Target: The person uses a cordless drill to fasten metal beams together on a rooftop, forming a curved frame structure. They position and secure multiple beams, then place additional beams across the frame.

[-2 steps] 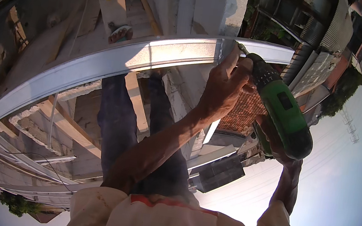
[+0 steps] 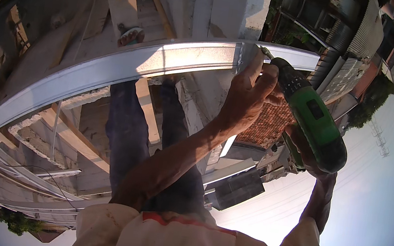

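Bright sun; pale concrete walls, a red tiled roof, corrugated roofs, hazy sky

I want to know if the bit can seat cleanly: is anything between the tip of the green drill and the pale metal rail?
Nothing visible does. The green drill, gripped in the right hand, has its bit right at the pale metal rail. The left hand sits beside the bit, not across it.
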A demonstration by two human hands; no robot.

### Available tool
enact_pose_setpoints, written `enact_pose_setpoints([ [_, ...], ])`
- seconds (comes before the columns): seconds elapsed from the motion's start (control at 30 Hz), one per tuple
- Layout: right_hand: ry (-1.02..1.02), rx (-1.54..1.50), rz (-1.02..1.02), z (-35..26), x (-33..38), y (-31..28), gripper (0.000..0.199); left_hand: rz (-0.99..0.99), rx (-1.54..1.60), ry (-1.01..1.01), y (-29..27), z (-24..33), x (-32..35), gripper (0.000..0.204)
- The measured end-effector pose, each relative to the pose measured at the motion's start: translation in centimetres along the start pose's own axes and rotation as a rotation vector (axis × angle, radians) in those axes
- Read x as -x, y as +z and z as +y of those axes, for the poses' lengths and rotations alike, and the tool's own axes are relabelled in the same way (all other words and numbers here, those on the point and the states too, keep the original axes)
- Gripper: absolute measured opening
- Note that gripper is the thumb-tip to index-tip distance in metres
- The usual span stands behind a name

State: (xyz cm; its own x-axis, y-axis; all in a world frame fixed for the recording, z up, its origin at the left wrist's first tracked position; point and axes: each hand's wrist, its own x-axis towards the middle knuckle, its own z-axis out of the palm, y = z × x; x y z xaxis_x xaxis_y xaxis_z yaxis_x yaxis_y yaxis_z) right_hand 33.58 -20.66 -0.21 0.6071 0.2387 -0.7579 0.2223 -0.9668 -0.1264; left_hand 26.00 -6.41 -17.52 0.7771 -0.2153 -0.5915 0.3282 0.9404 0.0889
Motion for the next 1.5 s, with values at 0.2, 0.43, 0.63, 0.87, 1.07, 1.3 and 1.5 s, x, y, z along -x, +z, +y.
enact_pose_setpoints([
  [0.2,-0.009,-0.208,-0.237,7.4,-4.4,-7.2,0.076,-0.106,0.151,0.041,1.9,-1.0,-1.0,0.091],
  [0.43,-0.398,0.027,-0.292,5.6,-11.2,-9.9,0.069,-0.035,0.198,0.042,1.6,-2.3,-1.9,0.114],
  [0.63,0.378,-0.753,-0.428,4.8,-12.2,-9.6,0.077,0.049,0.231,0.085,1.5,-2.1,-1.7,0.103],
  [0.87,0.226,-0.374,-0.336,-2.1,-6.9,-5.2,0.066,0.133,0.189,0.144,1.2,-1.3,1.0,0.08],
  [1.07,-0.079,-0.199,-0.085,-4.9,-2.9,2.5,0.061,0.318,0.071,0.134,-0.4,-1.6,2.0,0.075],
  [1.3,0.224,-0.465,0.139,-7.4,0.2,10.7,0.061,0.255,-0.087,0.074,-3.0,-0.8,1.4,0.06],
  [1.5,0.203,-0.473,0.182,-5.8,0.5,9.8,0.062,0.148,-0.213,-0.036,-4.2,0.4,1.3,0.069],
])
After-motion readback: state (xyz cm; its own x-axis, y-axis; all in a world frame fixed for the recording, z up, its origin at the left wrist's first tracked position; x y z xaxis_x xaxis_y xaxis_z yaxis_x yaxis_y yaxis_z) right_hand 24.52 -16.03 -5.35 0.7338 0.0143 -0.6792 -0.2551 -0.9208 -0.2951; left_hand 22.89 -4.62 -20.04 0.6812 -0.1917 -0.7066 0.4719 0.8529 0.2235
